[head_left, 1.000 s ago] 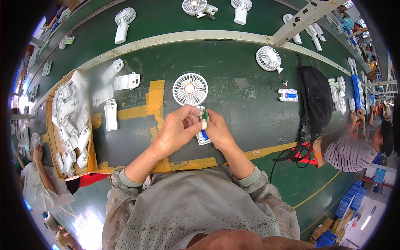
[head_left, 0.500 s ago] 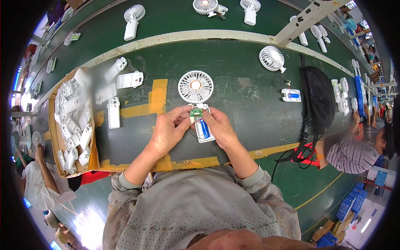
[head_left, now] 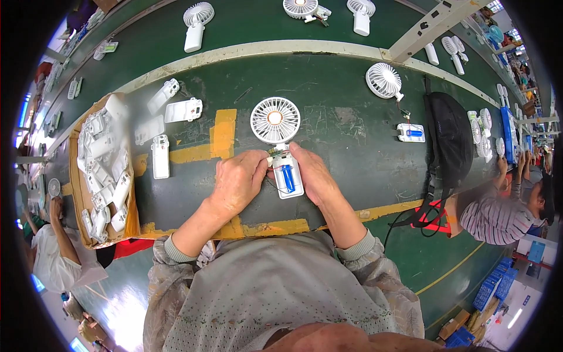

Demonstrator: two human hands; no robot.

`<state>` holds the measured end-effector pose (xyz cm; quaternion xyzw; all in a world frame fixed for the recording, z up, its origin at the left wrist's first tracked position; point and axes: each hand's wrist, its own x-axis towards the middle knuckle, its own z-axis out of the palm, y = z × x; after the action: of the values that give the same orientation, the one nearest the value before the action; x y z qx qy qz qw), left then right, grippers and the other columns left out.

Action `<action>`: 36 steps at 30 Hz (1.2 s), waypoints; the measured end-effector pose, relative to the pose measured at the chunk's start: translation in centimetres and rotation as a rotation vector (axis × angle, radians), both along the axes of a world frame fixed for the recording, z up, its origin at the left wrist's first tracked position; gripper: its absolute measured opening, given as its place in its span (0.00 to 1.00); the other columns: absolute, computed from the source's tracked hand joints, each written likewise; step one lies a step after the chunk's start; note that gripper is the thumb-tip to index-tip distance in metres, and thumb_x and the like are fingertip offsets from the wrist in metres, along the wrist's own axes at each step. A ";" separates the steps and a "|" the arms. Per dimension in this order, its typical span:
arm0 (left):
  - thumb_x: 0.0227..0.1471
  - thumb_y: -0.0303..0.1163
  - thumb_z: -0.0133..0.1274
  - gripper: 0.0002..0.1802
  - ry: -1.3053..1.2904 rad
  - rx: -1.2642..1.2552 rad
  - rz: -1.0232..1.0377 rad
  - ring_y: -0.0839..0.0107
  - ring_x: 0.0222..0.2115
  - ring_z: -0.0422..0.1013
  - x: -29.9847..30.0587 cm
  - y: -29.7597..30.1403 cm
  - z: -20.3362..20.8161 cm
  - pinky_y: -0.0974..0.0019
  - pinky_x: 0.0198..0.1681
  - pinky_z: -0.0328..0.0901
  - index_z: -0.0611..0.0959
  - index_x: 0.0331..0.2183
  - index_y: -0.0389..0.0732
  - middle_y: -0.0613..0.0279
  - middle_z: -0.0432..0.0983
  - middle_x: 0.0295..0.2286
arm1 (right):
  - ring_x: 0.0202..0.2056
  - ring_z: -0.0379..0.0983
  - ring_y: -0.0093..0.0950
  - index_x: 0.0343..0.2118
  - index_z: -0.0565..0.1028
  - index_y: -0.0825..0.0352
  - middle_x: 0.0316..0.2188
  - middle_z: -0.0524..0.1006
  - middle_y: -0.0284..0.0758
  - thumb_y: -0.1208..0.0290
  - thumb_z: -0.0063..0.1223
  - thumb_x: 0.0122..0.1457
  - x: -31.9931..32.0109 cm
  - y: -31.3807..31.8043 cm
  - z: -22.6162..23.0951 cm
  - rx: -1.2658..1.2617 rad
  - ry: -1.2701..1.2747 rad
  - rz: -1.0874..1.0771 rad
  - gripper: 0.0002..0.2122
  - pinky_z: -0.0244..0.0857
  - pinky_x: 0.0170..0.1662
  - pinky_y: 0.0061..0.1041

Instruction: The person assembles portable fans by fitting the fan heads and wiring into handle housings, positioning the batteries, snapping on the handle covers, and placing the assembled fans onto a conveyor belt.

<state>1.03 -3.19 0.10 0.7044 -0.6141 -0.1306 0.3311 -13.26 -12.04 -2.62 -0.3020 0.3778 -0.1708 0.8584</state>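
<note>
In front of me lies a white handheld fan (head_left: 275, 121), its round grille pointing away and its handle open. A blue battery (head_left: 288, 178) with thin wires sits in the white handle shell (head_left: 298, 186). My left hand (head_left: 237, 180) is closed, with thumb and fingertips pinching a small green circuit board (head_left: 273, 152) at the fan's neck; the fingers partly hide it. My right hand (head_left: 314, 177) is closed around the right side of the handle shell, its thumb by the neck.
To the left, a cardboard box (head_left: 134, 205) holds many white shells, with several loose handle shells (head_left: 160, 157) beside it. Another opened fan (head_left: 384, 81) lies to the right, near a black bag (head_left: 448, 141). Beyond a pale rail (head_left: 252, 49), fans lie on a green belt (head_left: 246, 23). Other people sit on both sides.
The circuit board has tilted and moved down toward the fan's neck, so less of its face shows. My right thumb has shifted up beside the neck. Fans on the far belt have moved right.
</note>
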 end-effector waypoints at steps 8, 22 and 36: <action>0.45 0.22 0.51 0.04 -0.038 0.014 -0.053 0.55 0.23 0.72 -0.2 -0.1 0.7 0.59 0.24 0.65 0.76 0.29 0.37 0.52 0.74 0.24 | 0.30 0.76 0.28 0.41 0.68 0.74 0.32 0.76 0.41 0.61 0.38 0.62 -0.1 -0.2 0.0 0.027 -0.014 0.006 0.18 0.72 0.32 0.23; 0.47 0.24 0.49 0.03 0.215 0.120 0.005 0.52 0.23 0.71 -0.4 -0.3 -0.4 0.57 0.26 0.65 0.75 0.29 0.37 0.50 0.74 0.22 | 0.32 0.74 0.24 0.40 0.70 0.73 0.33 0.75 0.37 0.65 0.39 0.61 -0.3 -0.1 -0.3 0.005 -0.026 -0.015 0.15 0.70 0.35 0.21; 0.49 0.23 0.49 0.04 0.181 0.105 0.010 0.59 0.21 0.72 -0.5 -0.6 -1.2 0.63 0.26 0.65 0.76 0.29 0.34 0.51 0.73 0.21 | 0.33 0.72 0.21 0.40 0.70 0.74 0.33 0.75 0.35 0.66 0.41 0.59 -0.6 0.0 -1.0 -0.021 -0.019 -0.019 0.15 0.67 0.36 0.20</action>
<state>0.58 -3.80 -1.13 0.7092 -0.5704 -0.2239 0.3487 -13.90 -12.04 -3.62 -0.3056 0.3705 -0.1856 0.8572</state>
